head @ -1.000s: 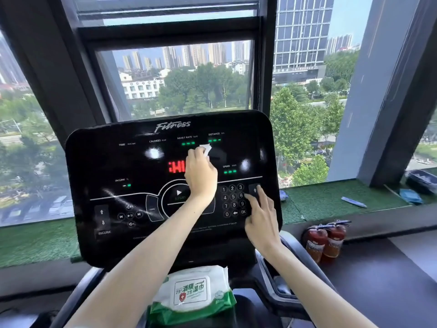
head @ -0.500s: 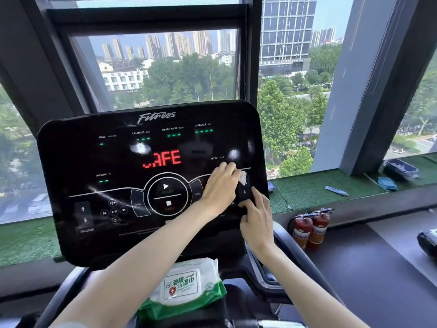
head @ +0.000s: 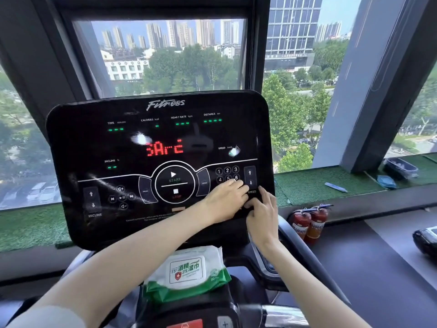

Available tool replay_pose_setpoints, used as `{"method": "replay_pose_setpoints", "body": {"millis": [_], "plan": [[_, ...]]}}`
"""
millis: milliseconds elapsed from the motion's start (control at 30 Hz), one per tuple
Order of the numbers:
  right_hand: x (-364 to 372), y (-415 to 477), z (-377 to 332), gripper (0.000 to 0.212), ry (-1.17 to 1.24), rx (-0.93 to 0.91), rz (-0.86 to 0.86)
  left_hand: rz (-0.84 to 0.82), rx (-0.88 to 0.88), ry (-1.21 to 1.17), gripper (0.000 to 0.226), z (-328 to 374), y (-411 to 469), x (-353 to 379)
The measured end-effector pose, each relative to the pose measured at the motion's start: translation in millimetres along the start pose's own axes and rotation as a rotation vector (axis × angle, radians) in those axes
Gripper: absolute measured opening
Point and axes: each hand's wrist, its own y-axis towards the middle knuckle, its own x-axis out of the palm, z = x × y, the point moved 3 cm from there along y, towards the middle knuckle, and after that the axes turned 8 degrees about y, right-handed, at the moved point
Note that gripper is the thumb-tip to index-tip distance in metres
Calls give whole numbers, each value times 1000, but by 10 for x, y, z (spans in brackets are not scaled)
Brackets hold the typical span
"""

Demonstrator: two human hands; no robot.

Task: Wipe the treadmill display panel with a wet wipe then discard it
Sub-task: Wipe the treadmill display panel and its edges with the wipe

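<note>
The black treadmill display panel [head: 78, 143] stands upright before the window, red letters lit at its middle. Below it, nearer, a green and white pack of wet wipes [head: 186, 273] lies on the console. The left hand [head: 225, 201] lies palm-down on the number keypad, fingers together and pressed flat; no wipe shows beneath it. Just right, the right hand [head: 262, 216] rests bent fingers, holding nothing, on the panel's lower right corner. Two fire extinguishers [head: 309, 223] stand farther right.
</note>
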Motion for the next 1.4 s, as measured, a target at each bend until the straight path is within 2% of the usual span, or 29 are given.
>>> {"method": "replay_pose_setpoints", "body": {"millis": [200,300,367,500,667,833,900,933,1067,1133,1267,1333,1400], "plan": [[181,-79,-212,29,37,-35,-28,-24,61,40,7,-118,-434,81],[281,-117,-386,28,37,-102,-27,-55,50,46,17,-207,-720,63],[368,-142,-502,28,35,-164,-42,-67,19,62,20,-282,-933,46],[579,-218,-744,28,44,-254,-86,-90,-60,77,6,-451,-1430,84],[824,-336,-1096,26,86,-343,-152,-170,-187,119,8,-680,-2096,38],[1019,-469,-1415,28,139,-383,-221,-366,-311,169,12,-890,-2726,-11],[1071,-512,-1503,28,155,-401,-230,-426,-445,175,10,-995,-2986,-37],[1090,-527,-1531,27,165,-409,-231,-400,-586,146,14,-1066,-3122,-44],[1131,-566,-1583,26,185,-412,-249,-106,-1402,-199,36,-1335,-3500,-197],[1148,-581,-1595,25,176,-420,-254,-13,-1610,-315,43,-1363,-3490,-206],[1161,-614,-1572,26,160,-441,-262,121,-1757,-536,41,-1128,-3240,10],[1159,-624,-1535,26,143,-442,-276,113,-1750,-594,36,-926,-3042,142],[1145,-620,-1504,26,130,-436,-291,102,-1648,-570,27,-758,-2839,234]]}}
